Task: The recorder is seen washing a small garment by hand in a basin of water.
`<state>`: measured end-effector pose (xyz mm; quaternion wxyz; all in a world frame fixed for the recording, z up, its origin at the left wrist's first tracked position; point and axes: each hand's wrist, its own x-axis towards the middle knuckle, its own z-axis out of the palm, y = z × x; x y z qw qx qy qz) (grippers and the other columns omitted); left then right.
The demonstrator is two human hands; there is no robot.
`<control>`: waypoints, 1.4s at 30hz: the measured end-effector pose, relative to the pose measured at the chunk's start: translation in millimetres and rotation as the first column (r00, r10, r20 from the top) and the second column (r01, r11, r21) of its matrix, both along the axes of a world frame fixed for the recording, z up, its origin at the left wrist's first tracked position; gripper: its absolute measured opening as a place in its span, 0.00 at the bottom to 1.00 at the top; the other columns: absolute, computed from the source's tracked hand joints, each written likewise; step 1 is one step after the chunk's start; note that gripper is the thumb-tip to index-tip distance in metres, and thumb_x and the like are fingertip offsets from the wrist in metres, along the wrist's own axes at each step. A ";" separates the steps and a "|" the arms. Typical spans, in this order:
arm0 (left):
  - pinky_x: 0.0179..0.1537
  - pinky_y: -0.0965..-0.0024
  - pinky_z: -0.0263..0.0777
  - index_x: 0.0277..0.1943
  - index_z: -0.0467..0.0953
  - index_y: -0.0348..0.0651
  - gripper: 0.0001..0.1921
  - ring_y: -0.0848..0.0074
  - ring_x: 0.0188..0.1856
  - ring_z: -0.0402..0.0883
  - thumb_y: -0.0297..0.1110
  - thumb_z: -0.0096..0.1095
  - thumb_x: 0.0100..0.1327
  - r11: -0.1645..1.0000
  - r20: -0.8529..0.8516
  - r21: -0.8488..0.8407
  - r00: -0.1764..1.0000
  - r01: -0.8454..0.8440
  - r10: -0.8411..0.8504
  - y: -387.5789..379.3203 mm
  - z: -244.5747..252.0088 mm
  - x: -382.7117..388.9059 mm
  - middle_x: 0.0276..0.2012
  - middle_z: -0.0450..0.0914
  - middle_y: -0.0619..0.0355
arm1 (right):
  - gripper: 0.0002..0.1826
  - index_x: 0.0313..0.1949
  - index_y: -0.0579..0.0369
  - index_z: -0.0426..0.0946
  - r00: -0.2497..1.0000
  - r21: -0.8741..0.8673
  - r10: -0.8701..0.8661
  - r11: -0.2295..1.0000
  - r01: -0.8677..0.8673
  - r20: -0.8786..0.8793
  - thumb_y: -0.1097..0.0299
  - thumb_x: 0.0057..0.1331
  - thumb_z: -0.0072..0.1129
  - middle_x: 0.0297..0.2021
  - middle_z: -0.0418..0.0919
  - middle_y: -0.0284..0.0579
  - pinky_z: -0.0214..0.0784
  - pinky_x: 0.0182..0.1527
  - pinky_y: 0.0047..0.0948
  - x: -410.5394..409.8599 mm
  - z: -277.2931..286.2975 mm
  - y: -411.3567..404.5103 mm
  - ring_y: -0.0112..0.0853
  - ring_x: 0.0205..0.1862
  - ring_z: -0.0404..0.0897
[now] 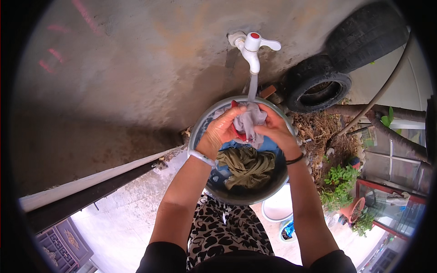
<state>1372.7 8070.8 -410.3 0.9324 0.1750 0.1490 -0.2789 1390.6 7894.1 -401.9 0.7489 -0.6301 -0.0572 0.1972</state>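
Observation:
Both of my hands grip a wet, greyish-pink cloth [251, 121] with red trim, held over a round metal basin [235, 199]. My left hand [222, 128] has it from the left, beside the red edge. From the right, my right hand [276, 128] curls around the cloth, its fingers partly hidden. Water [252, 87] runs from a white tap [252, 51] with a red-dotted top, falling at the cloth's far side. An olive-green garment [249, 165] lies bunched in the basin below my hands. Some blue fabric [269, 145] shows behind it.
A concrete wall [136, 68] rises behind the tap. Old tyres [319, 85] and a piece of brick [268, 91] lie to the right, near a tree branch [403, 140]. A white tub [278, 203] stands below the basin. Potted plants [353, 210] are farther right.

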 end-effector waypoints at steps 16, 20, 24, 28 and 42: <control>0.44 0.62 0.74 0.44 0.71 0.34 0.13 0.68 0.38 0.80 0.33 0.59 0.59 0.953 -0.106 0.196 0.961 -0.232 0.256 57.8 -11.7 15.3 0.36 0.78 0.53 | 0.21 0.44 0.53 0.71 0.990 -0.375 0.023 0.926 0.031 0.137 0.60 0.53 0.65 0.34 0.75 0.38 0.68 0.41 0.30 15.3 7.5 -4.0 0.30 0.38 0.76; 0.43 0.65 0.73 0.41 0.71 0.37 0.09 0.68 0.39 0.77 0.24 0.59 0.56 0.939 0.141 0.287 0.977 -0.192 0.157 62.4 11.7 28.9 0.36 0.77 0.55 | 0.32 0.51 0.46 0.70 0.853 -0.959 0.515 0.275 -0.072 0.084 0.58 0.43 0.65 0.39 0.76 0.53 0.68 0.45 0.35 10.3 -16.6 -18.5 0.44 0.45 0.75; 0.50 0.39 0.63 0.48 0.68 0.44 0.14 0.59 0.55 0.68 0.29 0.58 0.58 0.887 -0.001 0.223 0.910 -0.405 0.416 101.1 -20.5 17.2 0.48 0.71 0.54 | 0.23 0.46 0.51 0.73 0.985 -0.569 0.070 0.809 -0.149 -0.158 0.68 0.47 0.59 0.37 0.78 0.48 0.68 0.45 0.42 23.1 -21.6 -44.0 0.41 0.43 0.77; 0.49 0.27 0.54 0.50 0.67 0.46 0.22 0.59 0.59 0.60 0.43 0.63 0.56 0.823 -0.278 0.538 0.882 -0.185 0.380 52.1 -46.4 -20.2 0.50 0.68 0.56 | 0.17 0.43 0.58 0.73 0.827 0.272 -0.197 0.883 0.383 -0.526 0.77 0.50 0.51 0.39 0.77 0.43 0.68 0.46 0.44 12.1 -30.6 -28.4 0.36 0.43 0.76; 0.29 0.72 0.69 0.38 0.73 0.45 0.10 0.76 0.28 0.73 0.41 0.50 0.65 0.659 0.174 0.511 0.817 -0.551 0.549 -64.5 -181.2 -35.6 0.32 0.75 0.64 | 0.12 0.27 0.59 0.70 0.936 -0.815 0.059 0.513 0.270 0.347 0.62 0.59 0.53 0.31 0.74 0.58 0.67 0.35 0.41 -18.3 -32.0 82.6 0.51 0.35 0.75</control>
